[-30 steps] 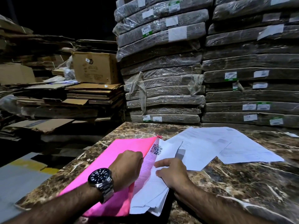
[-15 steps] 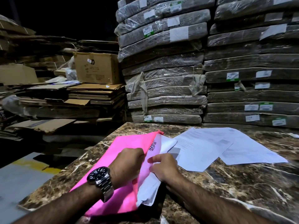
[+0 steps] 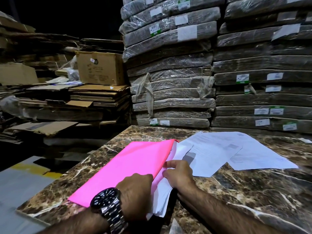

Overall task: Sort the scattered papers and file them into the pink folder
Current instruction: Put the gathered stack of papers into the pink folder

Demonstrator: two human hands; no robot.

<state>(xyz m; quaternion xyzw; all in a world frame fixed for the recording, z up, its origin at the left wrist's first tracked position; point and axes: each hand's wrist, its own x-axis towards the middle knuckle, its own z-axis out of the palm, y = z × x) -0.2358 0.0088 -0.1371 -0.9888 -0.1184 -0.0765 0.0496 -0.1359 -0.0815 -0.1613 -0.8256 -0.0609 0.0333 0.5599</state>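
Here the marble table (image 3: 236, 191) bears the pink folder (image 3: 131, 166), nearly closed, at nine o'clock from the loose papers (image 3: 236, 152); the left hand (image 3: 135, 195) grips its cover edge, the right hand (image 3: 179, 175) pinches the sheets (image 3: 162, 196) sticking out at five o'clock

Loose papers (image 3: 236, 152) on table (image 3: 253, 191), right of folder (image 3: 128, 166).
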